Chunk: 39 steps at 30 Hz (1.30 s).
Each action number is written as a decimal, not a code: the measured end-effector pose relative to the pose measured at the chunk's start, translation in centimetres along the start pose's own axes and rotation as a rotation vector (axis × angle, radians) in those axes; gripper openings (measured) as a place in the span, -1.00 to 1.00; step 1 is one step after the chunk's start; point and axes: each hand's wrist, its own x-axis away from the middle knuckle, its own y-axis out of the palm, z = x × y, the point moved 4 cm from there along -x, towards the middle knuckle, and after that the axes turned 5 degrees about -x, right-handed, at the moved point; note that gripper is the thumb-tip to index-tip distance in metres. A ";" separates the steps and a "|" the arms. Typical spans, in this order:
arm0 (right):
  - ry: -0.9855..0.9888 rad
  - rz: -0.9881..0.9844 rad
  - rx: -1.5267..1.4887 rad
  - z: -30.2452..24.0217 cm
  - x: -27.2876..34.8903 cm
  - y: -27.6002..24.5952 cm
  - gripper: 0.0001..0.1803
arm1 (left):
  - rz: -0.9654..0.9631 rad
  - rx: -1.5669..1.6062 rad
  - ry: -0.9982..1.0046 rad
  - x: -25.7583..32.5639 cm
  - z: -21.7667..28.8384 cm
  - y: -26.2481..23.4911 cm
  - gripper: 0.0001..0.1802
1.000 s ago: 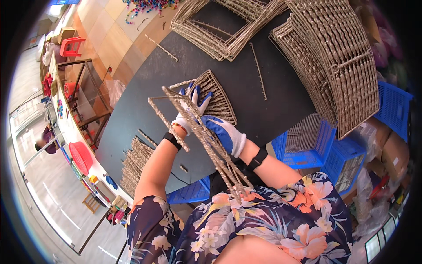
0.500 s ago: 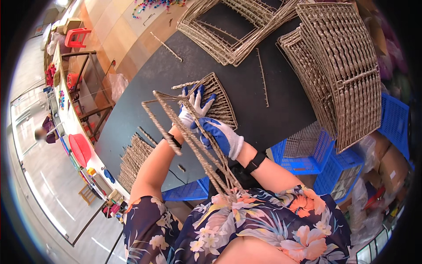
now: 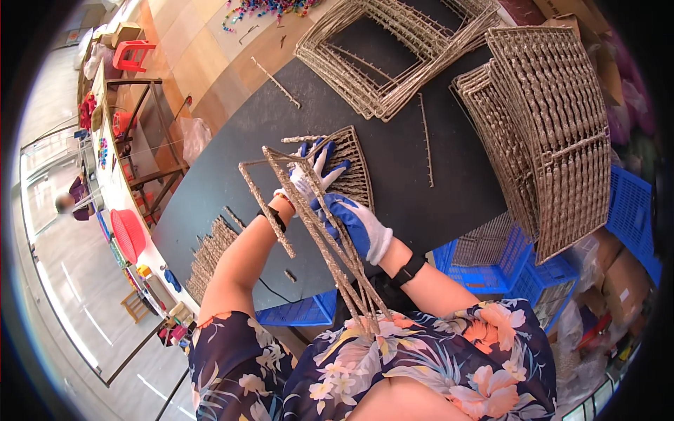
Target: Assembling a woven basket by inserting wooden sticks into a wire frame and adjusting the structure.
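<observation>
Both my hands wear white gloves with blue palms. My right hand (image 3: 357,224) grips the long bars of a wrapped wicker frame (image 3: 309,224) that slants from my chest up over the table. My left hand (image 3: 313,172) is at the frame's upper part, fingers spread and partly wrapped around a bar. Just behind the hands a small woven panel (image 3: 354,172) lies flat on the black table (image 3: 421,210).
A stack of empty wicker frames (image 3: 382,63) lies at the table's far end; a pile of woven panels (image 3: 554,140) stands at the right. A loose spiked rod (image 3: 426,140) lies between them. Blue crates (image 3: 519,270) sit below right. Rod bundles (image 3: 207,256) lie at the left edge.
The frame has tilted a little as both hands shifted on it. The view has drifted slightly; nothing was let go.
</observation>
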 end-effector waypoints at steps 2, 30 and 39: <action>-0.229 0.002 0.280 -1.7 0.2 -0.9 -0.67 | -0.079 -0.041 -0.095 0.0 1.1 0.6 -0.10; 0.558 -0.529 0.480 -2.9 -7.8 -0.4 -0.55 | 0.271 0.447 -0.678 10.9 14.9 9.6 0.35; 0.687 -0.093 0.243 -3.0 -2.8 -5.5 -0.48 | 0.326 0.538 -0.701 10.9 14.6 9.4 0.36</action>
